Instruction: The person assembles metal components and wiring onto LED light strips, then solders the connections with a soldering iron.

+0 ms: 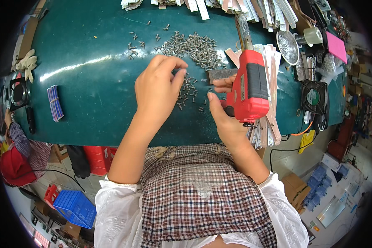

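Note:
My left hand (pixel 158 84) is over the table at the near left edge of a pile of small metal screws (pixel 196 49). Its index finger and thumb curl together in a pinch; whatever lies between the tips is too small to make out. My right hand (pixel 225 111) is partly hidden behind a red and black power tool (pixel 249 89) with a long metal end. The thumb stands apart from the fingers, and no grip on the tool shows. Just beyond those fingers lies a flat grey metal block (pixel 222 75). Loose screws (pixel 188 91) are scattered between my hands.
Metal strips (pixel 273 78) are stacked at the right, with more strips (pixel 273 14) along the far edge. A metal bowl (pixel 288 47), a black fan (pixel 314 97) and a pink block (pixel 336 47) stand farther right. Left are a wire bundle (pixel 55 103) and a glove (pixel 27 65).

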The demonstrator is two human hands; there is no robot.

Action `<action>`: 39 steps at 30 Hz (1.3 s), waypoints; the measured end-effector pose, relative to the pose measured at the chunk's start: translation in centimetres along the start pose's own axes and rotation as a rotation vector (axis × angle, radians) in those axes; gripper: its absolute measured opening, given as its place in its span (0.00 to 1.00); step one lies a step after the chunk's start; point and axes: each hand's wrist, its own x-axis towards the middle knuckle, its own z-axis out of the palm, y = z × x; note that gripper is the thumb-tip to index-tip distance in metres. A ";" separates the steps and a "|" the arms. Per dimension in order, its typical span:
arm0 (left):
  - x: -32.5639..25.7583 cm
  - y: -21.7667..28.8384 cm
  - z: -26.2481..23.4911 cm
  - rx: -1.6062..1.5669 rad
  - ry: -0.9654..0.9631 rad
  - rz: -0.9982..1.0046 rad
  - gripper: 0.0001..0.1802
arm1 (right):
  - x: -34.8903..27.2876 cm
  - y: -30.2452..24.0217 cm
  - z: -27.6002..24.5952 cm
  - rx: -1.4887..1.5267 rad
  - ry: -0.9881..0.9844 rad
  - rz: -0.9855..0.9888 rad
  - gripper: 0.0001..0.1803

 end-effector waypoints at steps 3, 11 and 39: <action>1.2 -0.4 1.4 0.126 0.019 0.112 0.06 | -0.3 -0.6 -0.2 -0.002 0.023 0.023 0.29; 3.0 -1.0 2.8 0.247 -0.051 0.258 0.06 | -0.1 -1.4 -1.0 -0.063 -0.053 -0.040 0.24; 2.1 -1.1 1.7 0.164 0.031 0.365 0.10 | 0.3 -0.6 -1.0 -0.008 -0.003 0.025 0.23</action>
